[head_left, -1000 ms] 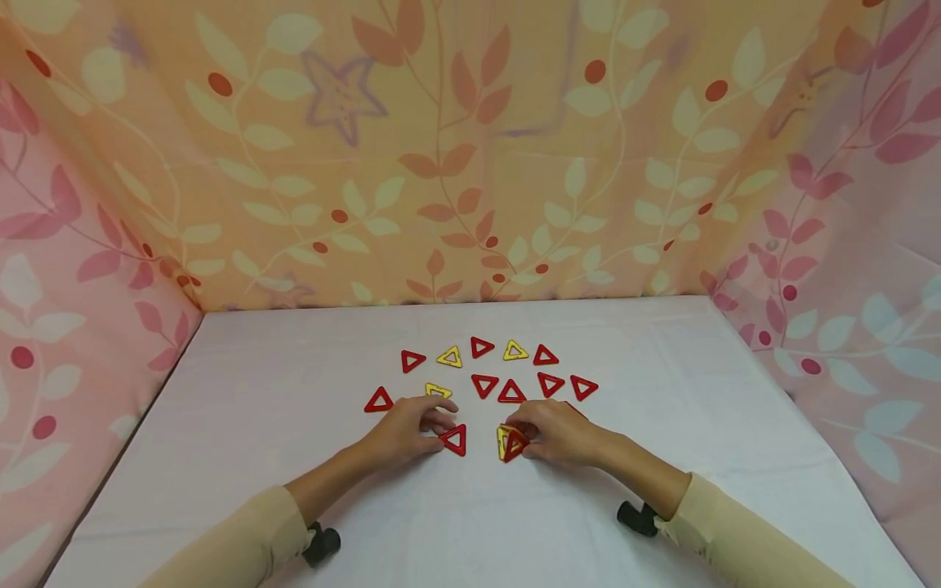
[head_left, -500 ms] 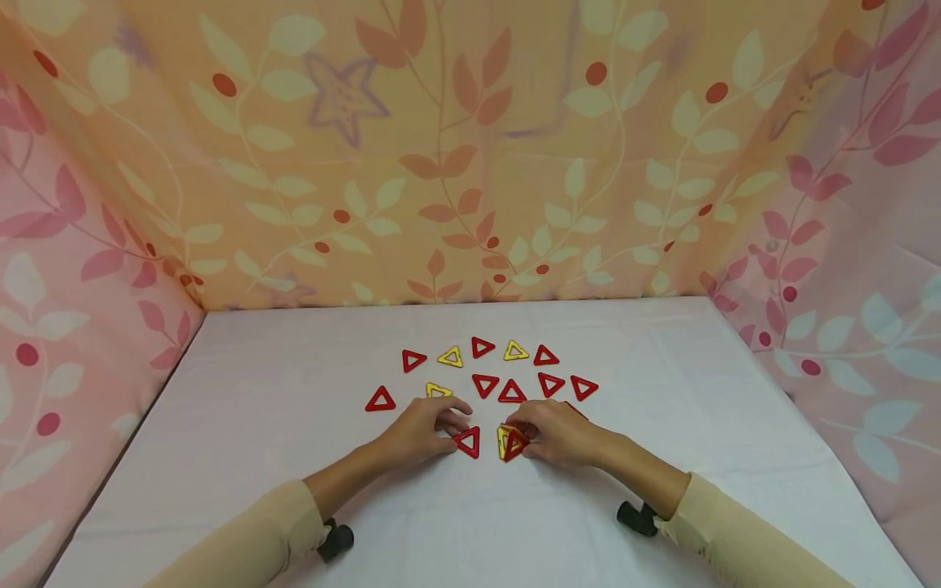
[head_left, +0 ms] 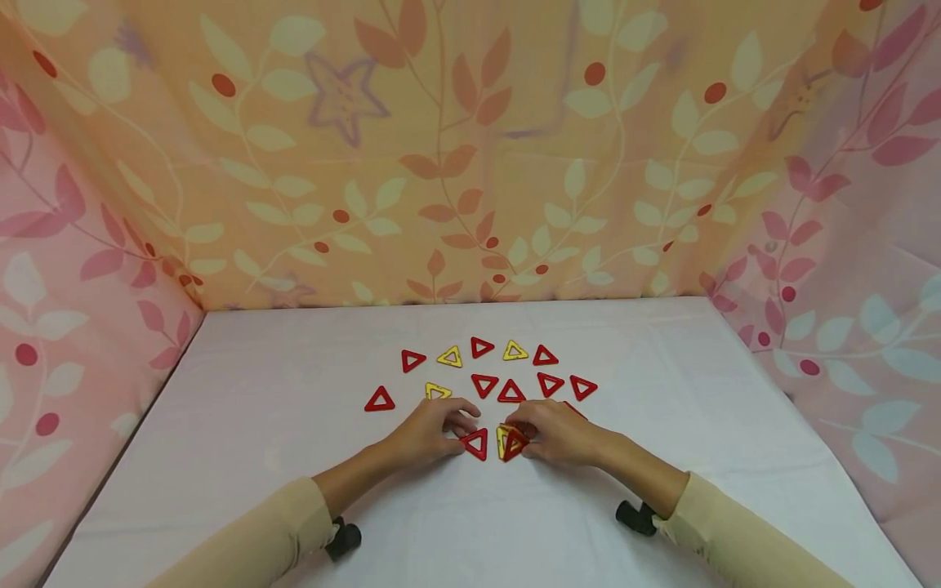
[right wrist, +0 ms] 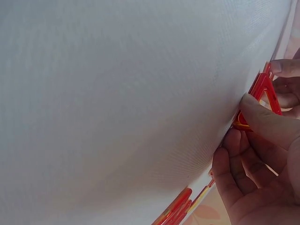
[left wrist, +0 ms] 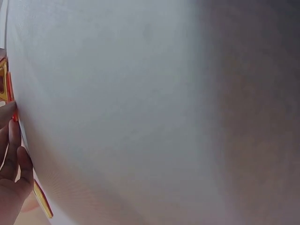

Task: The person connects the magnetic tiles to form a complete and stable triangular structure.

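Observation:
In the head view my left hand [head_left: 430, 433] pinches the left corner of a red triangular magnetic tile [head_left: 485, 445] close to the white tabletop. Just to its right, my right hand [head_left: 560, 433] holds a yellow triangular magnetic tile [head_left: 502, 443] and a red one [head_left: 519, 445] joined and standing upright. A narrow gap separates the left tile from this pair. The right wrist view shows the thumb [right wrist: 265, 117] across the red tile's frame [right wrist: 272, 96]. From the left wrist, thumb and fingers [left wrist: 14, 136] meet at a thin red edge [left wrist: 10, 89].
Behind the hands, several loose red tiles [head_left: 485, 376] and yellow tiles [head_left: 449, 349] lie flat in two rough rows. One red tile [head_left: 379, 407] lies out to the left. A tile by the right hand is partly covered. Patterned cloth [head_left: 470, 204] closes the back and sides.
My left hand has moved right with its red tile, narrowing the gap to the upright pair. The right hand and its tiles have stayed in place.

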The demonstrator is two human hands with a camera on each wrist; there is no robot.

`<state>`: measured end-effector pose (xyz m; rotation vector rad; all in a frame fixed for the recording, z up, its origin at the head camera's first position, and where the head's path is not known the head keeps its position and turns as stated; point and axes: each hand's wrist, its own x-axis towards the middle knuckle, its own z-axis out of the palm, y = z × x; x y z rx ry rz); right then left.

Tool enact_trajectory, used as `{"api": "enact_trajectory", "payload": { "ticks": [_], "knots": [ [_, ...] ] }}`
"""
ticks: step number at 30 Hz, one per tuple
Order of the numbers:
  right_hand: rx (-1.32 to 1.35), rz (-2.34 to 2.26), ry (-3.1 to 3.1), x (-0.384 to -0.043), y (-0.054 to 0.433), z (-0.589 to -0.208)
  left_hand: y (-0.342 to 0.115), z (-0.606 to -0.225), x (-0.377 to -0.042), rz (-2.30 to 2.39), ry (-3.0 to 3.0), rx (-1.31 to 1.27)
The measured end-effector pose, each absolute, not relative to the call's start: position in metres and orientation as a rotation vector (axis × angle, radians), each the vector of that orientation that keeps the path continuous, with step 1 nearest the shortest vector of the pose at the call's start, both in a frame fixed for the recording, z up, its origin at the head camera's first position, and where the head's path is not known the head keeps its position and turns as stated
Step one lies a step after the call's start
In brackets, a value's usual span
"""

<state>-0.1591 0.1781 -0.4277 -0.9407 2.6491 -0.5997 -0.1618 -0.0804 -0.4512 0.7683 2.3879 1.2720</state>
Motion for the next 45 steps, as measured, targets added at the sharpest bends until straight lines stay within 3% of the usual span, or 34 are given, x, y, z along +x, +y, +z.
{"api": "enact_trajectory", "payload": {
  "ticks": [45],
  "knots": [
    [-0.954,-0.595,2.645,-0.160,0.179,-0.430,-0.069,-0.442,-0.160,1.260,2.417,0.788]
  ]
}}
